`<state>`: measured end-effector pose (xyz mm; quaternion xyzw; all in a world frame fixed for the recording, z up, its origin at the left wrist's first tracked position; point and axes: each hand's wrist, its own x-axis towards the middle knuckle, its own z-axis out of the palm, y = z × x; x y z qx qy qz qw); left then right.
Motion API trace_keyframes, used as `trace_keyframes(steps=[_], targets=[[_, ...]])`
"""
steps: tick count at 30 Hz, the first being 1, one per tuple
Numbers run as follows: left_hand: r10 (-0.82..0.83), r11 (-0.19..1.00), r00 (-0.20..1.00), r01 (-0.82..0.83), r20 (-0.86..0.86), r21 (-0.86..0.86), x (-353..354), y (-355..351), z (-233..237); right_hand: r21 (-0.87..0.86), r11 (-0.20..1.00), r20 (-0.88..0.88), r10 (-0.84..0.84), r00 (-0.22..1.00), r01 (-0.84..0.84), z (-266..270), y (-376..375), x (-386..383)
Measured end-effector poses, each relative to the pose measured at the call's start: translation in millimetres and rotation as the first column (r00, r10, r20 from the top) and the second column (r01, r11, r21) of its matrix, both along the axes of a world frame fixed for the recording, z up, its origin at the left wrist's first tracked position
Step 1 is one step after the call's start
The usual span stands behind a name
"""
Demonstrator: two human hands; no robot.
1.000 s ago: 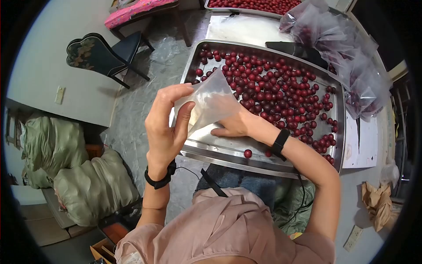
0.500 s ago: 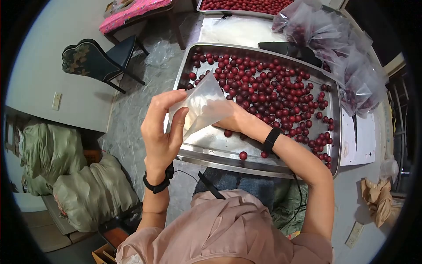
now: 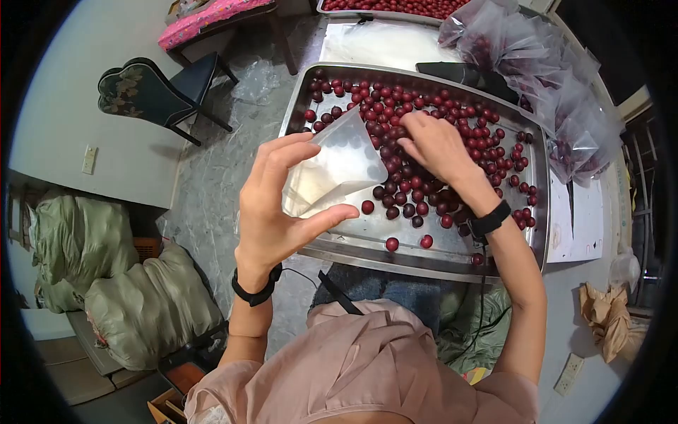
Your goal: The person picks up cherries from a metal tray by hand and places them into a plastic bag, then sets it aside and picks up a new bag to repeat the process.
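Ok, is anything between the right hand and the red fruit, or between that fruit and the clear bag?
Nothing visible blocks the right hand; its fingertips are at the red fruit. I see no obstacle between the fruit and the clear bag at the left hand, though the bag's mouth isn't clearly visible.

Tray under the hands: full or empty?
Neither: the tray is partly filled. Red fruit lies bunched around the right hand, while bare metal shows along the near side.
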<state>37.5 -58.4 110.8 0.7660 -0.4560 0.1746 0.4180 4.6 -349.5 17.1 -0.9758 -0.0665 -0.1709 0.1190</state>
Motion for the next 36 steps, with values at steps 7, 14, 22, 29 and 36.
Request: trace_keyframes(steps=[7,14,22,29,36], targets=[[0.002,1.000,0.999,-0.002,0.043,0.000,2,-6,-6,-0.035,0.992,-0.031,-0.123,0.992,0.122,-8,-22,-20],[-0.016,1.000,0.999,0.016,0.029,0.005,2,-12,-7,-0.046,0.991,-0.014,0.128,0.992,-0.128,9,35,-27],[-0.003,0.995,0.999,0.008,0.048,-0.104,2,-23,-6,-0.115,0.897,0.020,0.431,0.902,-0.426,-27,80,-40],[-0.020,0.996,0.999,0.025,0.046,-0.090,-4,-32,-3,-0.114,0.909,0.066,0.410,0.910,-0.401,-20,72,-42],[-0.032,0.999,0.999,0.031,-0.014,-0.044,-9,-31,-5,0.493,0.869,-0.018,0.045,0.999,-0.030,64,39,-74]])
